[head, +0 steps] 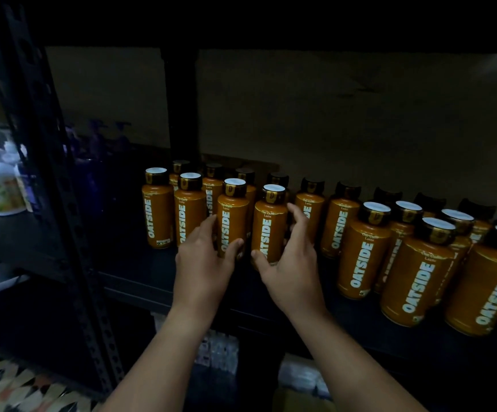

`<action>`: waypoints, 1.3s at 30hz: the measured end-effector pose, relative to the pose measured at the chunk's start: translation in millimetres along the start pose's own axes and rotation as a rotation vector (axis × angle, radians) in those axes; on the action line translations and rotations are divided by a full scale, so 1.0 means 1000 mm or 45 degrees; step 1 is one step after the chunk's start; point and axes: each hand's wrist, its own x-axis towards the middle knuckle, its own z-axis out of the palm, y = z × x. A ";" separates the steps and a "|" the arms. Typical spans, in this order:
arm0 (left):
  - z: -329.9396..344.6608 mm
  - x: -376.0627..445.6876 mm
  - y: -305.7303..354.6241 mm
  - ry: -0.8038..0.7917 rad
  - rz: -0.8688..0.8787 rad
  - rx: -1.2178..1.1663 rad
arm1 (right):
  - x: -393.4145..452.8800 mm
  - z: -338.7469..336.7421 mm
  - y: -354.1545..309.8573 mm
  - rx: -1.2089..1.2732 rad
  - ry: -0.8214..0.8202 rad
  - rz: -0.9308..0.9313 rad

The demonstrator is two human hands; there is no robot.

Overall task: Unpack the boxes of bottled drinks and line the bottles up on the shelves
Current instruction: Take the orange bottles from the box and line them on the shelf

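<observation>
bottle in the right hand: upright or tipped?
Upright. The bottle stands on the shelf with its white cap on top; the right hand grips its lower half.

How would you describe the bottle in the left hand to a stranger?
Find the black shelf lined with orange Oatside bottles. In the front row, it is the third bottle from the left end. Only this one has the left hand around its base.

Left arm: bare forearm reaching forward and up from the lower centre.
Left hand [202, 260]: fingers curled round the left side of an orange plastic bottle with a white cap [231, 217], thumb across its front.
Right arm: bare forearm angled in from the lower right.
Right hand [290, 263]: wrapped round the neighbouring orange bottle [268, 223], thumb low on its front.
</observation>
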 end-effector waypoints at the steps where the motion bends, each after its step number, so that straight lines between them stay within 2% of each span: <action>1: 0.001 0.000 0.000 0.005 0.000 0.004 | 0.001 0.000 -0.001 -0.011 -0.016 0.011; 16: 0.003 -0.002 -0.004 0.057 0.016 0.019 | 0.003 0.002 0.003 -0.099 -0.096 0.113; 26: 0.005 -0.001 -0.003 0.060 -0.033 0.043 | 0.004 0.005 0.000 -0.205 -0.087 0.061; 39: 0.004 -0.002 -0.002 0.063 0.017 0.045 | 0.003 0.006 -0.003 -0.273 -0.096 0.041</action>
